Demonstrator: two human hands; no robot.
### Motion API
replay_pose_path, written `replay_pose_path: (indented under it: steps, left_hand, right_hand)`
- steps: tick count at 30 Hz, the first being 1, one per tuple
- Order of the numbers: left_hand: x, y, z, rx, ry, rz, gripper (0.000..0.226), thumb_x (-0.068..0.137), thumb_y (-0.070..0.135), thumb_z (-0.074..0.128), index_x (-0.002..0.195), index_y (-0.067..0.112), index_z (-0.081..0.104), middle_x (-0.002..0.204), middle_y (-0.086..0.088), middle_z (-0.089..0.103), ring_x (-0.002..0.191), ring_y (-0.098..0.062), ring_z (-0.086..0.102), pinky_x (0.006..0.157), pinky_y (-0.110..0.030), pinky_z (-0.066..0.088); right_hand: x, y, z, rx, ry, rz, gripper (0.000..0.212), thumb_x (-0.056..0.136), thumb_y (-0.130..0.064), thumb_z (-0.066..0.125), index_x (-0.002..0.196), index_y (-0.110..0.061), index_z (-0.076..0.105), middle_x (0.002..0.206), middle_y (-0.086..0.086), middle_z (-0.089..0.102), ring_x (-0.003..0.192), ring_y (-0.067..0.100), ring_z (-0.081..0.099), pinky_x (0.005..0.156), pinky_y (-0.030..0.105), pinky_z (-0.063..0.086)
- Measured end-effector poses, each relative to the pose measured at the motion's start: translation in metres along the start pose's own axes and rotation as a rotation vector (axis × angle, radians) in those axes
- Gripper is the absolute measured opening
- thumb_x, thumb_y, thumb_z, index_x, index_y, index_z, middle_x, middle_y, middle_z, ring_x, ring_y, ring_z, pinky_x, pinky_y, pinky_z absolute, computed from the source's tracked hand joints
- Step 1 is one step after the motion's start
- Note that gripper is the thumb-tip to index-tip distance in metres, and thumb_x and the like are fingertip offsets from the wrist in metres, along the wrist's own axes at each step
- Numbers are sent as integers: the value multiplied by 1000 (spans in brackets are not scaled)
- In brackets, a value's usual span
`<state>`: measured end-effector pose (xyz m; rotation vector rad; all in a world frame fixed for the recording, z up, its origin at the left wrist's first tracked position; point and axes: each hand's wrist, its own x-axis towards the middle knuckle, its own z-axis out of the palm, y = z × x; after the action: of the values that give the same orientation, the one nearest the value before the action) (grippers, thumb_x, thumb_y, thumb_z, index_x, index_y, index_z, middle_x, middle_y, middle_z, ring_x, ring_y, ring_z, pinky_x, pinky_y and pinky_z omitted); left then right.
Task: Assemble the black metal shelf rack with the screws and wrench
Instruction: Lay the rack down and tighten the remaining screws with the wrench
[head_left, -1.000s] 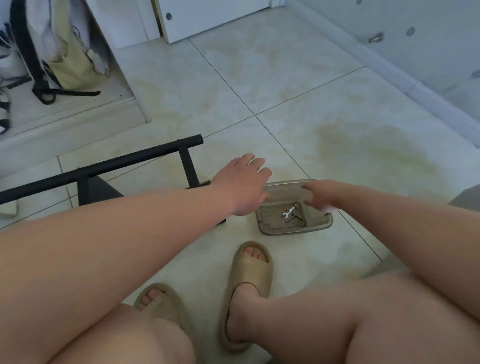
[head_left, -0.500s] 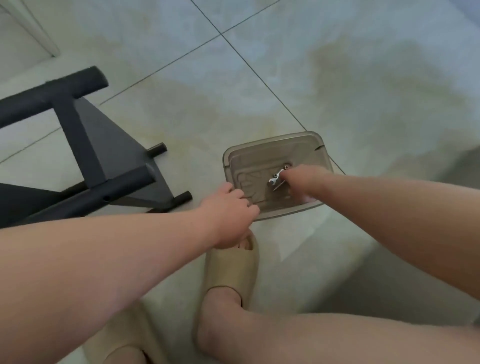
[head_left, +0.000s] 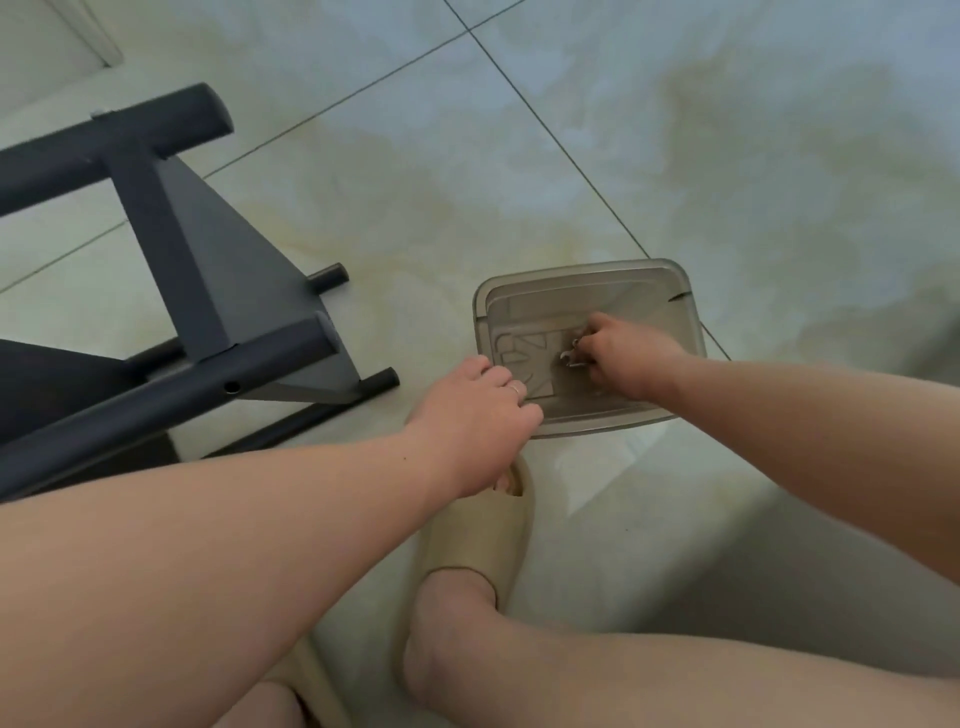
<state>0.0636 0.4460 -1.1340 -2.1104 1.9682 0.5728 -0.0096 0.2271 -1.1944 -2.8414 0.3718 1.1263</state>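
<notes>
The black metal shelf rack (head_left: 208, 291) lies on its side on the tiled floor at the left, with a screw hole showing in its near tube. A translucent grey tray (head_left: 582, 270) sits on the floor to its right. My right hand (head_left: 623, 358) reaches into the tray, its curled fingers pinching a small silver wrench (head_left: 568, 357); any screws under the hand are hidden. My left hand (head_left: 472, 415), a ring on one finger, has its fingers curled over the tray's near left rim.
My foot in a beige slipper (head_left: 483, 540) stands just in front of the tray, and my bare legs fill the bottom of the view. The rack's tube ends (head_left: 382, 379) point toward the tray. Pale floor tiles spread beyond it.
The view has dropped and closed in on the tray. My right hand went deeper into the tray and closed on the wrench. My left hand came down onto the tray's left rim.
</notes>
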Motion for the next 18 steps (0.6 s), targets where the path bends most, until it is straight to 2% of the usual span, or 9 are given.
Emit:
replay_pose_path:
  steps: [4,7,9,12,15,18]
  left_hand:
    - [-9,0,-27,-42,-44,6,35,97,27,51,132,20,49,139,-5,47,131,-27,41,103,-41,40]
    - [-24,-1,-61,-82,-145,-13,28,99,24,47,127,21,53,122,-3,57,113,-28,58,83,-43,53]
    - [-40,-2,-85,-58,-160,-4,24,97,21,47,120,21,57,112,-3,62,103,-29,63,79,-43,55]
    - [-71,-3,-117,-29,-85,-9,21,96,19,43,107,19,61,102,-3,64,94,-29,63,75,-42,55]
    - [-108,-8,-144,-89,-25,-104,22,97,23,42,102,19,63,97,-2,65,90,-26,61,66,-34,47]
    - [-149,-17,-164,-254,42,-310,19,97,26,43,97,21,62,101,1,65,97,-24,60,77,-37,51]
  right_hand:
    - [-22,-2,-34,114,80,100,17,95,-18,55,108,-13,65,108,13,65,96,36,65,71,36,49]
    - [-46,-9,-68,140,145,110,18,95,-13,54,108,-13,67,108,12,68,99,35,64,79,37,54]
    - [-67,-19,-92,133,189,91,21,93,-9,53,108,-15,67,108,11,68,100,35,63,82,38,55]
    - [-101,-38,-125,210,274,50,20,93,-10,52,107,-16,65,109,12,67,101,35,63,85,42,55]
    - [-138,-64,-153,316,394,19,11,93,-13,56,100,-15,63,102,9,69,98,33,61,84,40,53]
    - [-173,-99,-179,426,493,-30,3,94,-17,61,95,-15,63,88,2,66,90,29,61,79,37,51]
